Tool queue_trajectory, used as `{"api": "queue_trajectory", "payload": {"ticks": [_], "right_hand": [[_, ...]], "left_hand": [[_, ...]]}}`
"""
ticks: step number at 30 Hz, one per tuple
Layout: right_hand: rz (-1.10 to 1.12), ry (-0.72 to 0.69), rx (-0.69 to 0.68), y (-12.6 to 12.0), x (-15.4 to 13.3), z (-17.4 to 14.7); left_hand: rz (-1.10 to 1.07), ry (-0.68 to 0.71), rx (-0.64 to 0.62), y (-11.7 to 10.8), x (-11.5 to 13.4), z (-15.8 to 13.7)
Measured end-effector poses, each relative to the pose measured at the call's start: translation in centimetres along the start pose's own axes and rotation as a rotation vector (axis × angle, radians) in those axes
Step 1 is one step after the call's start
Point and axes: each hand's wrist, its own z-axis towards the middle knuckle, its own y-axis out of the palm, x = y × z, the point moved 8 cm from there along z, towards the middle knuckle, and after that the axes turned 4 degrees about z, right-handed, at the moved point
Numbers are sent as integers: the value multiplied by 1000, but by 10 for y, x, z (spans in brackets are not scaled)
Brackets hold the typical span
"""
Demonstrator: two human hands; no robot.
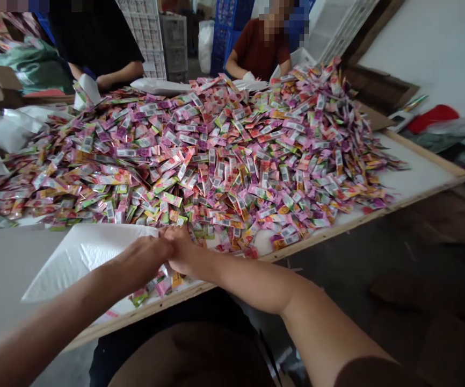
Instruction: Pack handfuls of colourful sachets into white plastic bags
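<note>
A white plastic bag [91, 244] lies flat on the near left part of the table, and its right end reaches my hands. My left hand [152, 252] is closed at that end of the bag. Right against it, my right hand [182, 251] is closed too, its fingers curled and partly hidden; what it holds cannot be made out. Beneath and beside my hands lie loose stick sachets [164, 285]. Just beyond rises a wide heap of small printed sachets [224, 161] in pink, purple, green and orange, many with barcodes.
A raised wooden edge [317, 236] borders the white tabletop [413, 164]. Across the heap, a person in black [95, 37] and a person in dark red [252, 45] work with white bags. More filled white bags [13, 129] lie at the left. Stacked crates [144, 37] stand behind.
</note>
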Motion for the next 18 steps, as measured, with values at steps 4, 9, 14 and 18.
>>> {"api": "queue_trajectory", "payload": {"ticks": [4,9,14,18], "right_hand": [[90,38,0,-9,12,-7],[343,266,23,-28,27,-15],[546,351,63,-34,-2,-8],[690,292,218,-54,-26,-11]], "left_hand": [[102,80,228,-9,12,-9],[-26,-6,1040,-16,11,-84],[-1082,-548,1299,19,-61,-90],[-1597,-562,1151,32,-68,-61]]}}
